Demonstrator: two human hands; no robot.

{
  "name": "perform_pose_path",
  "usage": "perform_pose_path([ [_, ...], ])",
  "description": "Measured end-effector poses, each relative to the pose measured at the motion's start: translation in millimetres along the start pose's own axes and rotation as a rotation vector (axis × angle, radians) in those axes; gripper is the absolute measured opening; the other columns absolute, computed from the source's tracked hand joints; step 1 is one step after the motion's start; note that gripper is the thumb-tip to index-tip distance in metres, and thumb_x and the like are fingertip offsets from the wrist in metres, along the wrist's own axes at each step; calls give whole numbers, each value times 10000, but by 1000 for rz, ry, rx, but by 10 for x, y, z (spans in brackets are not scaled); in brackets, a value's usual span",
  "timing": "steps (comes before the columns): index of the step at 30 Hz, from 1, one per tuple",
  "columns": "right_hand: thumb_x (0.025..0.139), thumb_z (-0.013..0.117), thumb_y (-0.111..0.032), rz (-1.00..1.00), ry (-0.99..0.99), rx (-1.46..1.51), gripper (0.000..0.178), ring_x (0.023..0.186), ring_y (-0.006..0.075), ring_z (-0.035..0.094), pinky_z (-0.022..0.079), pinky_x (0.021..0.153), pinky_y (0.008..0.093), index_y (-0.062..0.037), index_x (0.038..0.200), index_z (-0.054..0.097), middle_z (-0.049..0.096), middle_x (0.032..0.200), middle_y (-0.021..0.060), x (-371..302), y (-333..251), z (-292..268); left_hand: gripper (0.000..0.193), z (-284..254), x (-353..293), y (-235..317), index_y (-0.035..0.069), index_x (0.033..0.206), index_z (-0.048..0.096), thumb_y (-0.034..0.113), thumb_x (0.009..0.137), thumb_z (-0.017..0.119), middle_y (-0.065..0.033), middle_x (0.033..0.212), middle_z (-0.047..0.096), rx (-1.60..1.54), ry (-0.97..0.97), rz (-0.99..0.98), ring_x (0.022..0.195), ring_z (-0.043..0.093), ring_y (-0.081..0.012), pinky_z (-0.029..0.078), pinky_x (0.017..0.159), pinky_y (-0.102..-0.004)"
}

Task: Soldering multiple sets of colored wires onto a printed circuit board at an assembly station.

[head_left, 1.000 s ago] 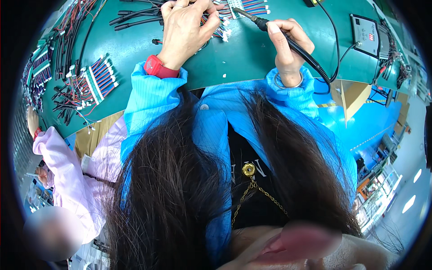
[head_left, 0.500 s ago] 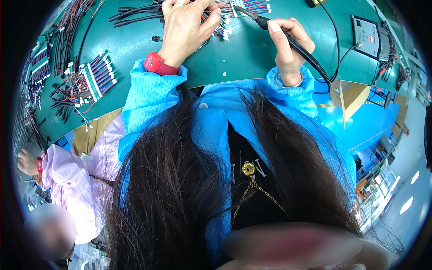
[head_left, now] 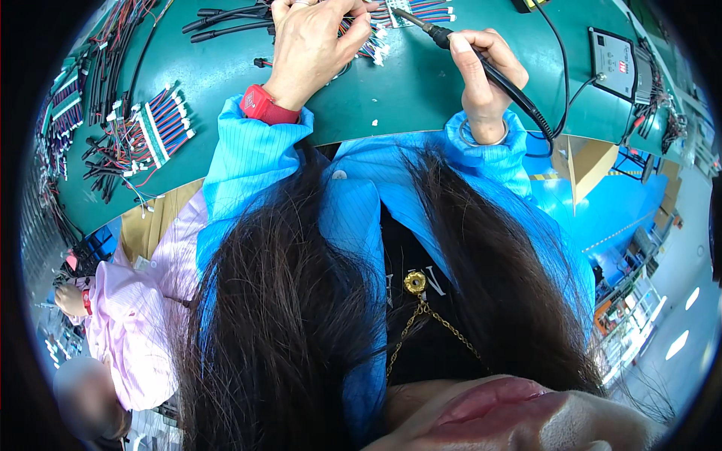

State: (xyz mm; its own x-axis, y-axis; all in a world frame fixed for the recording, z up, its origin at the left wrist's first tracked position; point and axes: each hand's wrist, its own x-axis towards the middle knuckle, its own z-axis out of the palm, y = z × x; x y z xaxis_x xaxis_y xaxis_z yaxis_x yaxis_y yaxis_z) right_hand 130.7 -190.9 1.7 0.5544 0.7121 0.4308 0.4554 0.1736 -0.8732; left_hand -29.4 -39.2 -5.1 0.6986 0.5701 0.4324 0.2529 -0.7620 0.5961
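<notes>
My right hand is closed around the black handle of a soldering iron. The iron's metal tip points left and meets a narrow white-green circuit board strip, from which coloured wires run out to the right. Left of the strip, my left hand bends over a bundle of wires, with thumb and fingers closed at a wire near the board. Part of its fingertips is hidden at the upper picture edge. White connectors show below its thumb, and black cables stretch out to its left.
Another wired board strip lies on the green table at left, near piles of cables. A grey control box stands at right, with the iron's cord nearby. A co-worker in a pink sleeve sits at left.
My hands and the soldering iron have hardly moved. At the left, the co-worker's hand and sleeve have shifted slightly right and down.
</notes>
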Motion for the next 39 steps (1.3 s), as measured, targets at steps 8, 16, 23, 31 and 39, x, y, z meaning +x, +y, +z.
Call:
perform_pose_path([
  [8,803,724,-34,-15,3,-42,65,560,106,539,386,509,240,25,808,697,598,661,55,2,-12,0,69,-15,46,46,89,821,647,139,794,686,-46,817,623,9,-9,7,878,581,-208,335,810,-377],
  [16,783,730,-20,-40,-24,-82,53,529,113,496,353,489,254,17,795,694,559,632,49,-8,-1,12,78,-12,43,58,89,821,666,164,807,684,-30,808,641,6,-11,-19,883,588,-205,341,805,-378],
  [23,772,736,-18,-52,-32,-95,56,526,117,500,354,484,256,14,792,695,564,631,54,-10,-41,-2,81,-20,50,50,92,823,674,169,804,690,-28,831,656,14,-18,-4,897,590,-205,345,812,-380],
  [31,760,737,-15,-37,19,-99,60,516,117,501,353,481,250,21,781,693,567,622,58,-38,-67,-31,85,-34,42,47,90,813,678,172,798,696,-30,837,659,2,-36,-28,909,587,-202,340,825,-380],
  [39,755,729,-8,-30,55,-82,55,511,111,496,346,474,247,27,764,687,562,608,58,-52,-57,-44,79,-19,50,36,91,812,678,167,798,696,-30,835,655,-19,-27,-33,907,589,-202,338,826,-375],
])
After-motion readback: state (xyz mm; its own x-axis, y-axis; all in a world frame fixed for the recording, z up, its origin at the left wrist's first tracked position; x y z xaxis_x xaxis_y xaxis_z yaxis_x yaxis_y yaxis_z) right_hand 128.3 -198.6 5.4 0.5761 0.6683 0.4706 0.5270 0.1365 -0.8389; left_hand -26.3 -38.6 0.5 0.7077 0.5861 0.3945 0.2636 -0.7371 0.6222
